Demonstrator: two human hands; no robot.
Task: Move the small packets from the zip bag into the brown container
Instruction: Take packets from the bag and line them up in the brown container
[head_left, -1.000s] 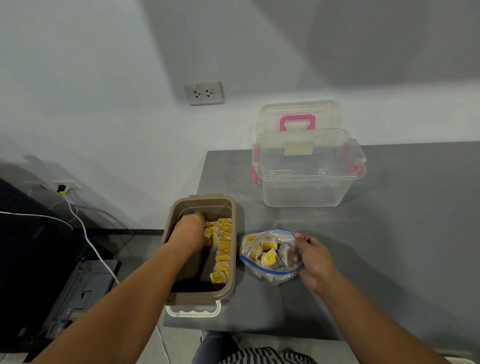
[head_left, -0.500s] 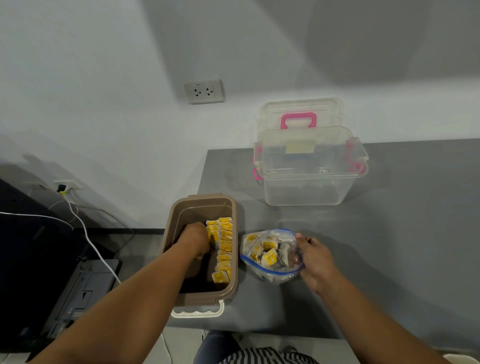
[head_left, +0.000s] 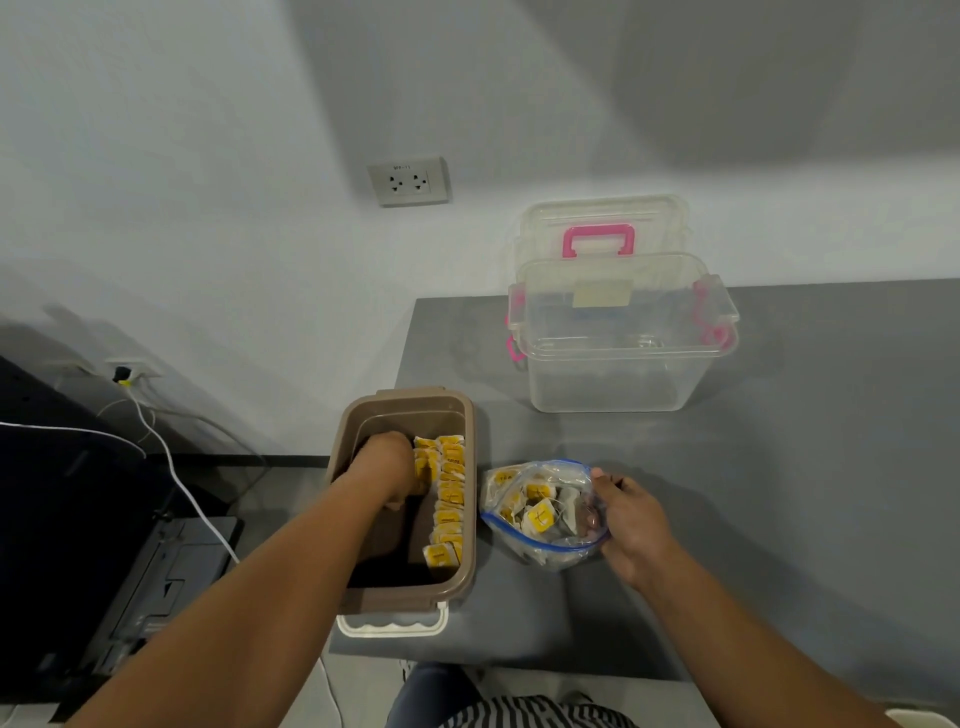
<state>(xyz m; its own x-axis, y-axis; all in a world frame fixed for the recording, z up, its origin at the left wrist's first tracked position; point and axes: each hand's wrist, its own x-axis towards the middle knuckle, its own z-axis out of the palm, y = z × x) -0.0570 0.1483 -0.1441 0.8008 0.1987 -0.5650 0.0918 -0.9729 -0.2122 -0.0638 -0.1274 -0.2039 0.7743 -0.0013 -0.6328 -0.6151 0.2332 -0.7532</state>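
Note:
The brown container (head_left: 470, 499) sits at the table's left front corner, with a row of yellow-and-white small packets (head_left: 449, 493) standing along its right wall. My left hand (head_left: 382, 470) reaches down inside it, against the left side of the row; its fingers are hidden. Just right of the container lies the clear zip bag (head_left: 540, 514) with a blue rim, mouth open, holding several packets. My right hand (head_left: 631, 525) grips the bag's right edge, thumb on top and fingers showing through the plastic.
A clear plastic box (head_left: 621, 343) with pink latches stands at the back of the grey table (head_left: 805, 467), its lid with a pink handle leaning on the wall behind. A white lid (head_left: 392, 623) lies under the container's near end. Cables and a printer are on the floor to the left.
My left hand has moved from the container's far end toward me, along the row of packets. My right hand and the bag have stayed put.

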